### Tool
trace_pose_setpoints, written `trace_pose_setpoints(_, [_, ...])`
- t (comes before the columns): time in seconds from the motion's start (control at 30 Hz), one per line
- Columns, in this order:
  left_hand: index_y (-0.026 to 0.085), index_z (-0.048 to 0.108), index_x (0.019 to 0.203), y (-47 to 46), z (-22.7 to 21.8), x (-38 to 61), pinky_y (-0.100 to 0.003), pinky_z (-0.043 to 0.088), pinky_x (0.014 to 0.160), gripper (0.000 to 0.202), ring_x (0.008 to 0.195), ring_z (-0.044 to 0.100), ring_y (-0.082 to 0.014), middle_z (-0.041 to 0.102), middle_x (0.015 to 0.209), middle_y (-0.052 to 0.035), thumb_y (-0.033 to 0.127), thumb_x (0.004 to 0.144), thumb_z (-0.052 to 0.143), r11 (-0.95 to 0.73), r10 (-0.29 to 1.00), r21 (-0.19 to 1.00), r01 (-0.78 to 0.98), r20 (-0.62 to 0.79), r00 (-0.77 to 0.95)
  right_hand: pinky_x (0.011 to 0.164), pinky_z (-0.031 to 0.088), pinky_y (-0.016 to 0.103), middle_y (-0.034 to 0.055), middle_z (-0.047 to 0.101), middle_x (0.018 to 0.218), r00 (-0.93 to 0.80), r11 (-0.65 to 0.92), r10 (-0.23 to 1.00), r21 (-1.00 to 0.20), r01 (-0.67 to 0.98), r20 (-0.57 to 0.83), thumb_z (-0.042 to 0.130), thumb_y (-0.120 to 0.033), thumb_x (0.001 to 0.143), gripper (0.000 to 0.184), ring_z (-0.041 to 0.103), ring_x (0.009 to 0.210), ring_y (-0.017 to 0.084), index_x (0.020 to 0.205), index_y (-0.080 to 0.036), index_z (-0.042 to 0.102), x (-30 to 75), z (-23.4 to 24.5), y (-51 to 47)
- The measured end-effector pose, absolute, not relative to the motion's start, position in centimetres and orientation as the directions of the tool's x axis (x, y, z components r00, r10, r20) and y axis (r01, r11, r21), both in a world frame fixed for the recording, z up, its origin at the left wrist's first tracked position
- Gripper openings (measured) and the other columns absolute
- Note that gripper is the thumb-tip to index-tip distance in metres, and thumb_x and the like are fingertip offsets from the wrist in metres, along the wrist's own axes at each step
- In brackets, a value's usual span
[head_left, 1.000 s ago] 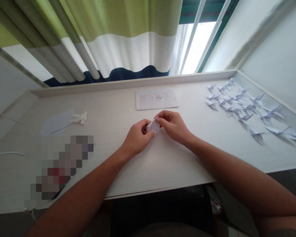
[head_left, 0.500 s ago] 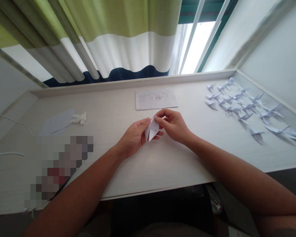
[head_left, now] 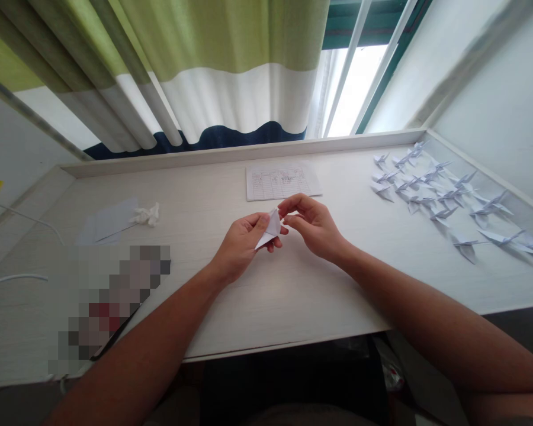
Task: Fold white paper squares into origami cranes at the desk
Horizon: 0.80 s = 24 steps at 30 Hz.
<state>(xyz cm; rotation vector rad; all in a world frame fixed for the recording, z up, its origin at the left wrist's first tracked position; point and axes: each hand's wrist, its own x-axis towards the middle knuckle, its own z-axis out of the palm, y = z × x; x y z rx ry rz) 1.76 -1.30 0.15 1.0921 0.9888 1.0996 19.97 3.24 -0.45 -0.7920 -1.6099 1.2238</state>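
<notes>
A small folded piece of white paper [head_left: 270,231] is held just above the white desk [head_left: 293,290] near its middle. My left hand [head_left: 240,245] grips its lower part, thumb on top and fingers curled under. My right hand [head_left: 313,225] pinches the paper's upper tip between thumb and forefinger. Both hands are closed on the paper.
Several finished white paper cranes [head_left: 435,189] lie in rows at the right of the desk. A printed sheet [head_left: 282,180] lies behind my hands. Flat paper sheets [head_left: 109,219] and a crumpled scrap [head_left: 146,214] sit at the left, beside a white cable [head_left: 13,278]. A striped curtain [head_left: 195,77] hangs behind.
The paper was low between both hands. My left hand has turned palm up and lifted it, and the piece now shows as a narrower pointed shape with my right fingers at its tip.
</notes>
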Motion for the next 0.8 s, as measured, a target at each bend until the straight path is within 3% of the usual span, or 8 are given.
trace_pose_setpoints(0.17, [0.016,0.076,0.094,-1.45,0.15,1.66,-0.03,0.055,0.064,0.04,0.067,0.067,-0.0157,0.078,0.089,-0.0091,0.055,0.098,0.07,0.037,0.976,0.994,-0.101,-0.014,0.219,0.075,0.058,0.039,-0.0006,0.07,0.082,-0.439,0.229,0.87,-0.972,-0.044,0.225,0.076,-0.034,0.09,0.016,0.066,0.069,0.015,0.091,-0.021,0.067,20.03,-0.4,3.13])
trace_pose_setpoints(0.3, [0.017,0.075,0.089,-1.71,0.38,1.73,-0.03,0.054,0.065,0.044,0.062,0.064,-0.0156,0.073,0.072,-0.0054,0.057,0.103,0.063,-0.015,0.97,0.999,-0.029,0.022,0.241,0.072,0.059,0.04,-0.0026,0.069,0.074,-0.379,0.275,0.886,-0.961,-0.033,0.267,0.078,-0.033,0.09,0.018,0.064,0.062,0.013,0.083,-0.021,0.066,19.9,-0.37,2.88])
trace_pose_setpoints(0.43, [0.018,0.074,0.09,-1.86,0.28,1.83,-0.029,0.051,0.061,0.046,0.058,0.062,-0.0153,0.07,0.067,-0.0038,0.058,0.105,0.058,-0.059,0.975,0.997,0.053,0.046,0.218,0.081,0.061,0.042,-0.0017,0.072,0.08,-0.307,0.398,0.88,-0.915,0.061,0.362,0.077,-0.029,0.092,0.014,0.066,0.068,0.014,0.082,-0.022,0.07,19.85,-0.41,2.65])
trace_pose_setpoints(0.6, [0.018,0.073,0.092,-1.91,-0.29,1.85,-0.028,0.051,0.061,0.047,0.059,0.062,-0.0148,0.069,0.066,-0.003,0.057,0.108,0.052,-0.158,0.968,0.975,0.154,0.122,0.221,0.08,0.06,0.042,0.0005,0.072,0.085,-0.261,0.532,0.834,-0.833,0.149,0.486,0.076,-0.026,0.092,0.011,0.067,0.08,0.018,0.082,-0.024,0.071,19.9,-0.41,2.58])
trace_pose_setpoints(0.8, [0.016,0.073,0.102,-1.88,-0.4,1.8,-0.028,0.058,0.066,0.043,0.069,0.072,-0.0171,0.078,0.081,-0.0066,0.056,0.106,0.058,-0.144,0.968,0.984,0.103,0.118,0.221,0.084,0.062,0.041,0.0017,0.073,0.091,-0.297,0.407,0.878,-0.912,0.054,0.375,0.078,-0.031,0.09,0.01,0.069,0.086,0.018,0.09,-0.023,0.073,19.77,-0.73,3.01])
